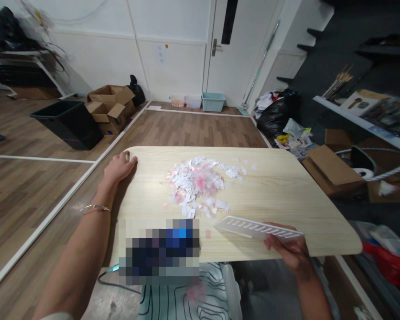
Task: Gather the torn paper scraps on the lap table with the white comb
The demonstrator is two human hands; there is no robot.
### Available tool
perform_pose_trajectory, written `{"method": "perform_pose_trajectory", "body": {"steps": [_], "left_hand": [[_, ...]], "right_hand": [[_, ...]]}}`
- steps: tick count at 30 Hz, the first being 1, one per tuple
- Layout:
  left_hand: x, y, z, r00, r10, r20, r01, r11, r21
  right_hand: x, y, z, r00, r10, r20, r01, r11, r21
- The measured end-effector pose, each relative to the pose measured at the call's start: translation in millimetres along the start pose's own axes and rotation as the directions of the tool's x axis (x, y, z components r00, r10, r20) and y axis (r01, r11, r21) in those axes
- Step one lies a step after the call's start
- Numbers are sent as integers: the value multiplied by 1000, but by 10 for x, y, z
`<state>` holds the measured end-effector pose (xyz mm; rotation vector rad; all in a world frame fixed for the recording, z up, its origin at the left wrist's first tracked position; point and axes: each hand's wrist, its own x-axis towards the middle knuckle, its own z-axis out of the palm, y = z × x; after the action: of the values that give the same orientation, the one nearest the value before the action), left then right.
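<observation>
A heap of torn white and pink paper scraps lies near the middle of a light wooden table. My right hand is closed around a flat white plastic slotted piece at the table's near edge, just right of the heap. My left hand rests on the table's far left corner with its fingers curled over the edge; a thin bracelet sits on that wrist. A blurred dark and blue object lies at the near left of the table.
On the wooden floor stand a black bin, open cardboard boxes and a light blue tub by a white door. Black rubbish bags, cardboard and a cluttered shelf fill the right side.
</observation>
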<state>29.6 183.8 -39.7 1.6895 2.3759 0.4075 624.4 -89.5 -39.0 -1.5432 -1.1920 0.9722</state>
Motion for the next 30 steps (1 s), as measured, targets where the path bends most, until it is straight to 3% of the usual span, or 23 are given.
{"method": "perform_pose_trajectory", "body": {"steps": [12,26,30], "left_hand": [[-206,189,-139,999,-24,-23,24,999,21],[-278,176,-153,1000,-2,-28,3,999,34],[-387,90,-152,999,31,-14,-31,999,-8]], "right_hand": [[60,5,-9,998,43,49,-43,999,1],[44,-157,56,998,11,69,-8,999,-44],[58,-166,70,997,-11,78,15,999,-45]]}}
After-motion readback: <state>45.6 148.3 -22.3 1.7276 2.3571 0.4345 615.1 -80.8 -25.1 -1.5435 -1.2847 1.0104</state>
